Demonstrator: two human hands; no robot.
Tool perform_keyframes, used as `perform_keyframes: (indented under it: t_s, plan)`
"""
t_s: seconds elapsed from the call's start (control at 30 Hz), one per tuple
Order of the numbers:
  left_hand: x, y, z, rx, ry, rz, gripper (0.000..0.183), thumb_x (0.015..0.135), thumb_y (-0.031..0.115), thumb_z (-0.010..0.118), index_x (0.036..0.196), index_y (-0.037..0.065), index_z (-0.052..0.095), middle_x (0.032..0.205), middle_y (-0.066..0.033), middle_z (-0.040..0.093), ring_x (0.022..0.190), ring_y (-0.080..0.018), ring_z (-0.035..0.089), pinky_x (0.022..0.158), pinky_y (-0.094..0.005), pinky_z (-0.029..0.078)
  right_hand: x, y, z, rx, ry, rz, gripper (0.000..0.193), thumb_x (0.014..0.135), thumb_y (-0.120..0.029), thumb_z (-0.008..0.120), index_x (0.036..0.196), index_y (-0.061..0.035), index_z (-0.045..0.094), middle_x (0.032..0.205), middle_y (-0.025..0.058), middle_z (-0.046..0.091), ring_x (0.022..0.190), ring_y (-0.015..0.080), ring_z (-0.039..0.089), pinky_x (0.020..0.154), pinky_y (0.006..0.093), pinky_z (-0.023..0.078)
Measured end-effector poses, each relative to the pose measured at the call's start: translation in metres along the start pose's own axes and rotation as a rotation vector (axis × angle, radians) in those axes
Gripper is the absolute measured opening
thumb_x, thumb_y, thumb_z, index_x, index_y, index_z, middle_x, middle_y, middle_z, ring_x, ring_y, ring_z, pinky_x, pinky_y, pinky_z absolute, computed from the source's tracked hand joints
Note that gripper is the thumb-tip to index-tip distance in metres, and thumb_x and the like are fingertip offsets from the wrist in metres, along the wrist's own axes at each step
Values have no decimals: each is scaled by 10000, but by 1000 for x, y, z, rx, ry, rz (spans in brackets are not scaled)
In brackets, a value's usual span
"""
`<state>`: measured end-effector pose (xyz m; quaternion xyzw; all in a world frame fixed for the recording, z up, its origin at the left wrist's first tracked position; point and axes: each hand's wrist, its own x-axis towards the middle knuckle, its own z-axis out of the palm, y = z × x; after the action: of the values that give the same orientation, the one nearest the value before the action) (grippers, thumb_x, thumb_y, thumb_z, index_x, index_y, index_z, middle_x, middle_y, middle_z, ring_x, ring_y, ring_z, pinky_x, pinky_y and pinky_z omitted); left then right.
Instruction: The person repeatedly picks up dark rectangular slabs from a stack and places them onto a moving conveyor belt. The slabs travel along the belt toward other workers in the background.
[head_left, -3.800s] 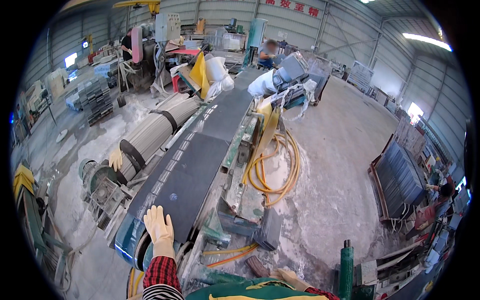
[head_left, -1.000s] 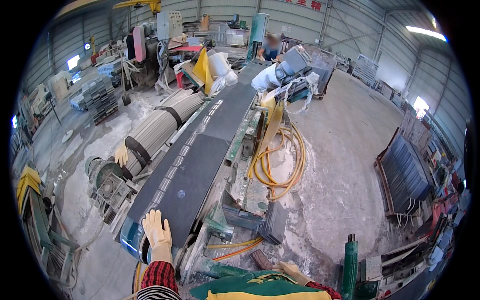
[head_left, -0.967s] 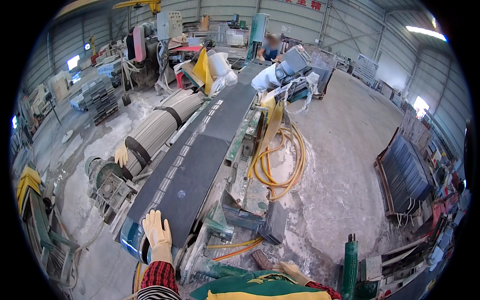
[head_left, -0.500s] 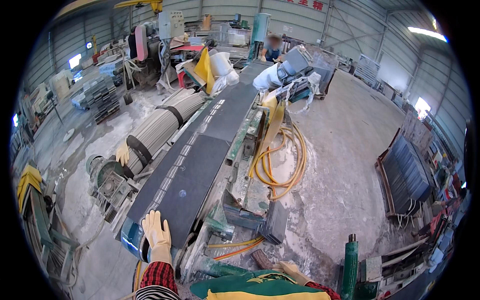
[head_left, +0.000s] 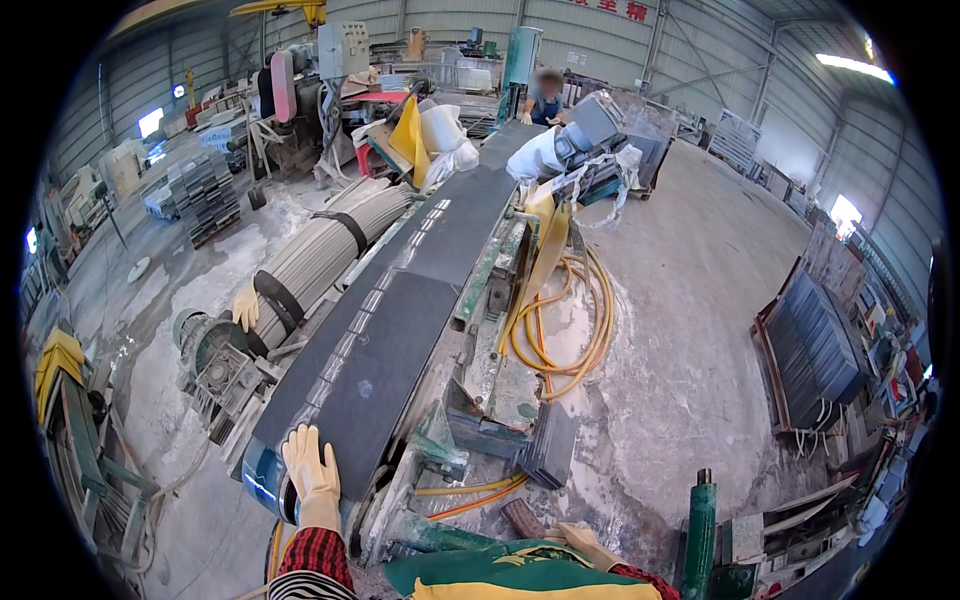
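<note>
My left hand, in a cream rubber glove, lies flat with its fingers stretched on the near end of a long dark grey surface, which looks like slabs on a conveyor. Light reflections run along that surface, and a seam crosses it farther up. Beside my left hand, a shiny blue curved end rounds off the conveyor. My right hand, also gloved, is low beside my green and yellow apron. Its fingers look extended and nothing shows in them, though the apron covers part of the hand.
A bundle of pale rods, with a cream glove on it, lies left of the conveyor. Coiled yellow hose and dark slab pieces lie right. A green post stands near. Another person is at the far end.
The far person has shifted slightly. My left hand stays on the conveyor's near end, and the dark surface shows no clear movement.
</note>
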<state>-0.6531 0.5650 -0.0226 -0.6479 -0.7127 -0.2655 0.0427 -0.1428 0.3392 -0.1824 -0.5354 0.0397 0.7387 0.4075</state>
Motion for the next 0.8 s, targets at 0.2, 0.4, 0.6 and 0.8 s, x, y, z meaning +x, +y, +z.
perform_keyframes:
  t_s: [0.2,0.4,0.6,0.8]
  plan:
    - [-3,-1,-3,-8,4,-11,449,905,151,659,1339,61,590,1444,-159,537,1386,-360,425,1194,-486,268,-21,-5,27,-51,126,-34,359,1039,-204,523,1200,106,606,1035,172,704,767,187,682,616,239,579]
    - [-7,-6,-3,-12,11,-18,448,896,144,664,1331,62,595,1437,-164,543,1381,-368,434,1191,-497,269,0,8,8,49,19,-73,279,1030,-146,522,1191,75,578,960,122,654,744,177,604,633,251,522]
    - [-8,-10,0,-19,15,20,447,902,143,650,1338,63,588,1438,-189,535,1374,-386,440,1184,-516,268,-27,14,38,-147,299,-298,311,1015,-169,568,1227,58,573,1113,201,691,935,290,706,794,312,618]
    - [-33,-40,14,-517,104,-509,551,951,181,617,1461,41,462,1498,-179,483,1423,-316,403,1195,-469,264,-27,25,45,-96,298,-415,175,997,-123,584,1101,14,616,930,143,682,772,227,687,614,277,576]
